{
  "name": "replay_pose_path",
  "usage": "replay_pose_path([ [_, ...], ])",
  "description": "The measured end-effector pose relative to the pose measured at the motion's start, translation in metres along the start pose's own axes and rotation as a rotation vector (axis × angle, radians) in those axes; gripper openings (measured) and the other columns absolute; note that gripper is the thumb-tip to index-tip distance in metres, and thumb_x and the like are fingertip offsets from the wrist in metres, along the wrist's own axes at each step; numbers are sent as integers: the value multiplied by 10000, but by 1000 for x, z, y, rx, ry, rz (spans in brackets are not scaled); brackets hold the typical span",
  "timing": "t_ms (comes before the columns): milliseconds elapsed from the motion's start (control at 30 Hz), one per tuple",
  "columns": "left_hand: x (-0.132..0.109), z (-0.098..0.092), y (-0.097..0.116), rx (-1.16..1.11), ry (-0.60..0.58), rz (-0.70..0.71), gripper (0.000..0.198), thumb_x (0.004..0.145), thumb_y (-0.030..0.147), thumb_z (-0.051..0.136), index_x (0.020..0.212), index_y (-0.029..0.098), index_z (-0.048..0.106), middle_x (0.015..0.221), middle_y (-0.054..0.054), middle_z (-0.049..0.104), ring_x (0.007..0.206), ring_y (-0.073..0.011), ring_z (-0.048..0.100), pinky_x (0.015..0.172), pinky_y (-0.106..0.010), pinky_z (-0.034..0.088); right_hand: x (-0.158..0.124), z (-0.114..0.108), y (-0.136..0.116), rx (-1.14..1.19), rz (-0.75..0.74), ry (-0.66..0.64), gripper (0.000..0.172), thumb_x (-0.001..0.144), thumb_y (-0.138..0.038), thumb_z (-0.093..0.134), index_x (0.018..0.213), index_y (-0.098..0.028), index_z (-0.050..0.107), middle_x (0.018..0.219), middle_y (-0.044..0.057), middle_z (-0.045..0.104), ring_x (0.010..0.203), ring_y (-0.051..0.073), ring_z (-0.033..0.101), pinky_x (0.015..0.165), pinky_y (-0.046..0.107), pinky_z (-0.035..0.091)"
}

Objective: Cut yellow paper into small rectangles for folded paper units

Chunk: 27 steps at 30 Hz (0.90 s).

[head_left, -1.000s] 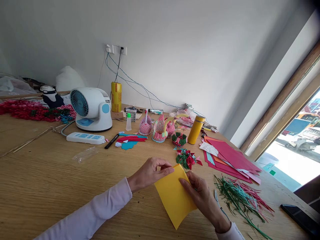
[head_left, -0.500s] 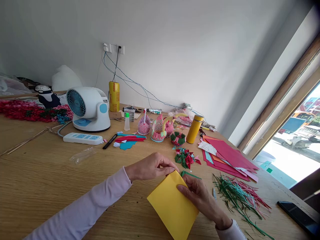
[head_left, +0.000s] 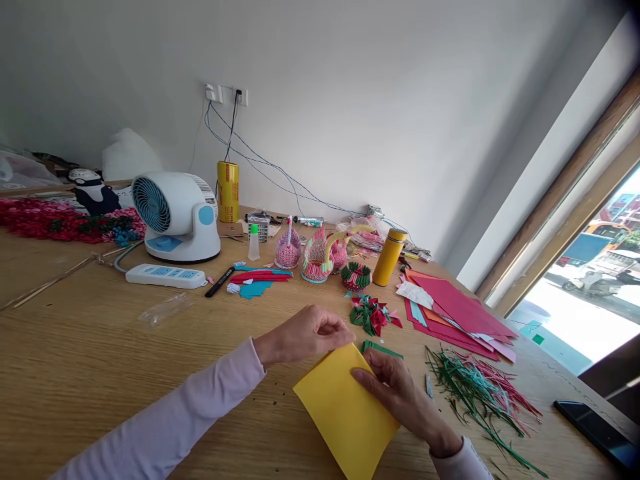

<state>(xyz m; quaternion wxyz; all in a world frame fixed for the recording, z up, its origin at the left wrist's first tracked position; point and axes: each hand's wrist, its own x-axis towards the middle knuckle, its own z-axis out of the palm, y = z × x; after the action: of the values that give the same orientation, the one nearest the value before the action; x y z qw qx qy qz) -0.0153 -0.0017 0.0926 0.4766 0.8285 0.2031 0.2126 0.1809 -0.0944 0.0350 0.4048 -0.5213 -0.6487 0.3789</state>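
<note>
A sheet of yellow paper (head_left: 345,407), which looks folded, is held tilted above the near part of the table. My left hand (head_left: 307,335) is closed at its top corner, fingers pinched along the edge. My right hand (head_left: 395,390) grips the upper right side, thumb on the front face and fingers behind. Just beyond the paper lie green paper strips (head_left: 383,348), partly hidden by it. A heap of red and green folded paper pieces (head_left: 373,315) sits farther back. Close to my right hand is a small metal blade-like tool (head_left: 429,387).
Red paper sheets (head_left: 455,307) and a pile of green and pink shreds (head_left: 480,387) lie to the right, with a phone (head_left: 597,433) at the edge. Behind stand paper swans (head_left: 317,257), a yellow flask (head_left: 390,257), a glue bottle (head_left: 254,243) and a fan (head_left: 175,217).
My left hand has shifted very slightly along the paper's top corner, its fingertips now more curled over the edge. The sheet bows a little more; my right hand keeps its grip.
</note>
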Motion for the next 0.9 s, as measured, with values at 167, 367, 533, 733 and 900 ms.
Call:
replay_pose_path([
  [167,3,6,-6,13,83,-43,337,816,429,568,809,107,669,750,-54,694,653,-141,598,557,-201,403,1,0,3,-97,-8,-51,320,892,-441,518,696,-200,439,642,-36,436,559,105,392,464,220,280],
  [367,3,10,-10,-6,79,-25,353,835,453,537,839,118,651,714,-27,659,610,-116,556,520,-185,368,3,-1,5,-114,-27,-8,362,886,-435,525,653,-210,364,611,-52,356,536,96,323,451,226,237],
  [533,1,11,-12,36,40,-50,396,823,505,544,819,118,631,673,-14,632,579,-112,528,481,-182,313,2,0,-2,-55,10,10,359,871,-469,531,664,-208,399,607,-48,373,529,98,335,439,222,239],
  [733,3,13,-10,154,59,16,428,865,509,472,772,128,644,601,15,546,543,-98,457,477,-192,273,0,2,-4,-2,48,9,392,912,-533,407,711,-202,468,601,-37,438,503,102,390,428,221,265],
  [900,3,23,-4,349,162,65,401,909,437,418,663,164,578,567,25,475,541,-106,412,499,-205,260,2,4,-1,-67,-3,86,408,909,-520,422,654,-202,441,586,-36,407,502,103,371,421,226,262],
])
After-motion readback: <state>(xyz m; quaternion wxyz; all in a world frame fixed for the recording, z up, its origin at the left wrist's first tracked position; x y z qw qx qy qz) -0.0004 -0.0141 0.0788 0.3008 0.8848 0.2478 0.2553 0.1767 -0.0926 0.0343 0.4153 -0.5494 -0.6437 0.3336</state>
